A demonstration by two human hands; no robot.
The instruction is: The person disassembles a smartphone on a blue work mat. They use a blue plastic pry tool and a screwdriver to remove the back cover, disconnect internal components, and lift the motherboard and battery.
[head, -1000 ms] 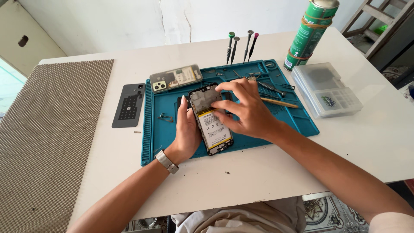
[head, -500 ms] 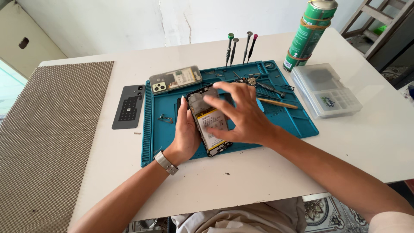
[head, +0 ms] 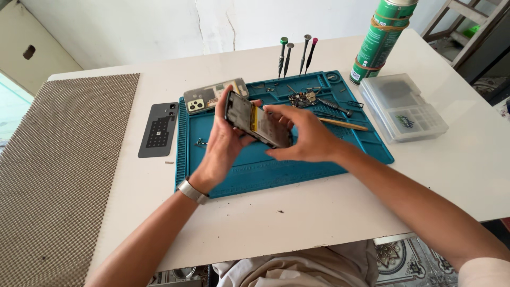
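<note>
1. From the camera on my head, I am looking down at a white table [head: 319, 212] with a big blue-green rubber work mat [head: 297, 159] lying on it.
2. My left hand [head: 223, 146] is closing around an opened black phone with no back, with a yellow part showing inside [head: 256, 126]. I am holding it tilted up above the mat, not lying flat.
3. My right hand [head: 303, 138] is touching the lower end of the phone. Its fingers are curling onto the edge, and the thumb is pointing toward my left hand.
4. A silver band [head: 192, 191] is sitting on my left wrist.
5. A clear phone back cover with camera holes [head: 212, 95] is lying at the top left corner of the mat.
6. A small circuit board [head: 303, 99] and a thin wooden stick [head: 342, 124] are lying on the mat behind my right hand.
7. Four small screwdrivers [head: 295, 53] are standing upright just past the mat.
8. A tall green spray can [head: 381, 40] and a clear plastic box [head: 402, 106] are sitting to the right.
9. A flat dark grey panel [head: 158, 129] is lying left of the mat, beside a brown woven mat [head: 58, 170].
</note>
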